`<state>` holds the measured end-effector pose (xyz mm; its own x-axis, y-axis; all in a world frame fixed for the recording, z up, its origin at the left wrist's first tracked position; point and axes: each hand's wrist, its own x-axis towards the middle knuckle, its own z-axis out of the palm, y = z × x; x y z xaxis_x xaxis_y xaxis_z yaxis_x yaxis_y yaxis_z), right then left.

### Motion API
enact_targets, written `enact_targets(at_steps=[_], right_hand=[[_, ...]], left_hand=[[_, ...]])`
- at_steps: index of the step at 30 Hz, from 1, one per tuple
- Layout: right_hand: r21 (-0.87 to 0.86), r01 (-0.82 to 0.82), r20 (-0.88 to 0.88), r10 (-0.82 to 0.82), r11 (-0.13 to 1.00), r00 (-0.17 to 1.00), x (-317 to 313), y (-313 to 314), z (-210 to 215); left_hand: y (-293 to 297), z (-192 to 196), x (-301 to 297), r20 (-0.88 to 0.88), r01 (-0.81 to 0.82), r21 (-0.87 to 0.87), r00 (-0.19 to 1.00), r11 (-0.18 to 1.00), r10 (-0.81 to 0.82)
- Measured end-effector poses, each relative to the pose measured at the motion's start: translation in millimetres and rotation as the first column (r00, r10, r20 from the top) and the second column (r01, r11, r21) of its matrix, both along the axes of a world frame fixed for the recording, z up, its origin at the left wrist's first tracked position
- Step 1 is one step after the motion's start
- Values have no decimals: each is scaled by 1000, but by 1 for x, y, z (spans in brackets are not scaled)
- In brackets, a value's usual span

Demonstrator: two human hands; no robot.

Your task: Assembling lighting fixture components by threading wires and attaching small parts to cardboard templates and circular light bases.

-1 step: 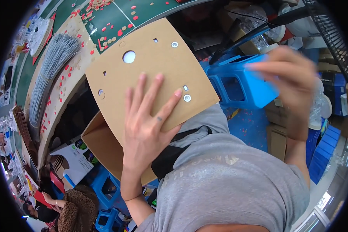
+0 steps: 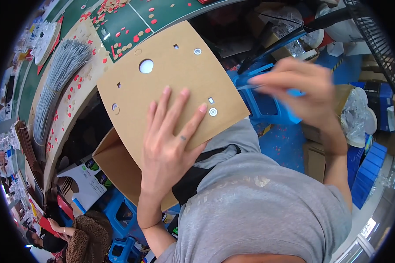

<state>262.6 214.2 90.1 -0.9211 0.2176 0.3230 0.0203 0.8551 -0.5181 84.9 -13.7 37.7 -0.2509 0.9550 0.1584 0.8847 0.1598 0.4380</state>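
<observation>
My left hand (image 2: 169,136) lies flat on a brown cardboard box panel (image 2: 171,72), fingers spread, pressing on its near part. The panel has a large round hole, small square cut-outs and several round pale metal-looking fittings (image 2: 197,51). Off the panel's right edge, my right hand (image 2: 300,87) is raised and blurred by motion. Its thumb and fingers are pinched together. A thin, faint strip seems to show at the fingertips, too smeared to name. Below the panel, an open brown cardboard box part (image 2: 120,160) shows beside my left forearm.
A blue plastic stool (image 2: 267,103) stands behind my right hand. On the green table (image 2: 166,17) lie red and tan cut-out scraps and a bundle of grey wires (image 2: 59,83). A co-worker in a patterned top (image 2: 90,232) sits at lower left. Blue boxes (image 2: 368,175) are stacked at right.
My right hand has moved left, closer to the panel's right edge. My left hand has slid slightly toward me and to the right on the cardboard.
</observation>
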Motion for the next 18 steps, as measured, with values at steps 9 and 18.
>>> enact_targets(at_steps=[9,18], right_hand=[[108,-303,-123,316,947,941,-32,17,-50],[101,-472,57,469,876,882,-42,35,-38]], left_hand=[[4,6,-2,40,74,20,996,997,-75],[8,8,-6,45,77,-13,996,997,-76]])
